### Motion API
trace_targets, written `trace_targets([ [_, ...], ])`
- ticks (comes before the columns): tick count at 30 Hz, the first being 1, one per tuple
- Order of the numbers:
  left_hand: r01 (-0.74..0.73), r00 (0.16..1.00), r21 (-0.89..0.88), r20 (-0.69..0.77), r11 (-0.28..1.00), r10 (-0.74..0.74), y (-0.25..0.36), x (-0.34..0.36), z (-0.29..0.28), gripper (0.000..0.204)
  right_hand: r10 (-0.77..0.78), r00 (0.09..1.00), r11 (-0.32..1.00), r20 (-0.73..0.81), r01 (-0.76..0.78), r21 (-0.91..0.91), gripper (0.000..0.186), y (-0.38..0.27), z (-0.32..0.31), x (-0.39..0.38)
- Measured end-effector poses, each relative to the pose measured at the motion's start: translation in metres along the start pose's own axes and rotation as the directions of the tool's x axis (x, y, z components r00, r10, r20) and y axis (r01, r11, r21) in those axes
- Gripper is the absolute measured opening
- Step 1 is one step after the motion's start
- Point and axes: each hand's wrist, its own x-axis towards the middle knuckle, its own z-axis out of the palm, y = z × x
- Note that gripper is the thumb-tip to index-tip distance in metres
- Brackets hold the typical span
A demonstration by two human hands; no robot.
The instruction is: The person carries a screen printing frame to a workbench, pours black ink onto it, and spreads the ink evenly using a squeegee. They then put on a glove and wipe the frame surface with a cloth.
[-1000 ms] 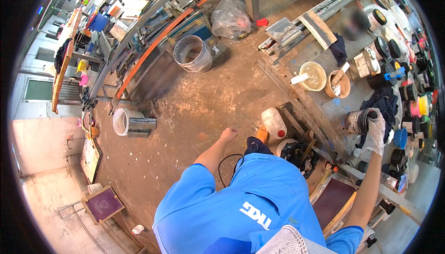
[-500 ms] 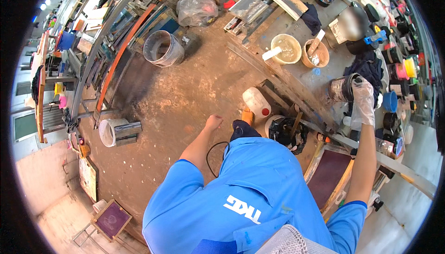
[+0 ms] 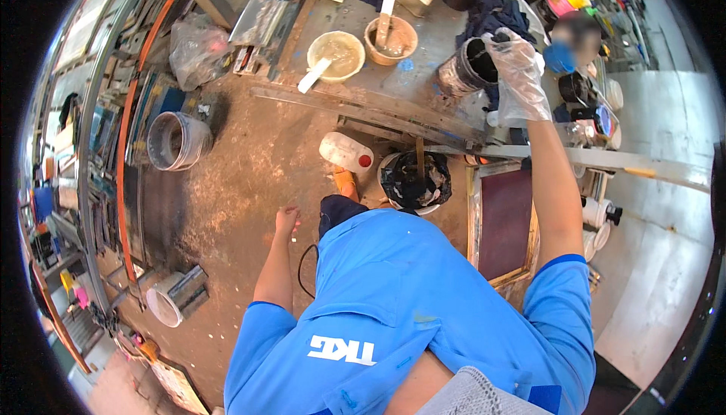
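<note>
My right hand [image 3: 516, 74], in a clear plastic glove, grips the rim of a black-smeared bucket [image 3: 459, 71] on the grey worktable [image 3: 318, 25]. The bucket leans, its dark mouth facing my hand; whether its base touches the table I cannot tell. Dark cloth [image 3: 499, 15] lies just behind it. Left of the bucket stand a tan tub [image 3: 402, 53] with a flat stirring stick [image 3: 385, 21] and a cream tub [image 3: 350, 68] with a white-handled tool [image 3: 314, 74]. My bare left hand [image 3: 287, 220] hangs low over the floor, empty, its fingers loosely apart.
Below the table edge are a white jug [image 3: 346, 150] with a red cap and a bin lined with a black bag [image 3: 435, 180]. A framed screen [image 3: 505, 226] leans under my right arm. Buckets [image 3: 180, 141] stand on the floor at left, near a rack [image 3: 125, 158].
My view has turned right, so the table sits further left. The bucket in my right hand now shows more of its dark mouth. My left hand's fingers have loosened.
</note>
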Motion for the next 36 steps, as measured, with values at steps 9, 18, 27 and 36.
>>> trace_targets([
  [9, 0.033, 0.999, 0.012, 0.026, 0.999, -0.033, 0.006, -0.008, 0.001, 0.026, 0.399, 0.909, 0.623, 0.122, -0.367, 0.691, 0.030, 0.024, 0.022, -0.023],
  [18, -0.048, 0.998, 0.010, 0.048, 0.999, 0.048, -0.007, -0.003, 0.019, 0.027, 0.200, 0.899, -0.301, 0.389, -0.322, 0.898, 0.035, -0.035, -0.090, -0.106],
  [27, -0.073, 0.994, 0.084, 0.082, 0.994, 0.066, -0.030, -0.062, 0.079, 0.032, 0.548, 0.833, 0.486, 0.079, -0.394, 0.780, 0.034, 0.049, -0.170, -0.326],
  [36, -0.201, 0.978, 0.290, 0.108, 0.936, 0.177, -0.166, -0.171, 0.178, 0.034, 0.676, 0.729, 0.711, -0.106, -0.608, 0.352, 0.042, 0.187, -0.153, -0.534],
])
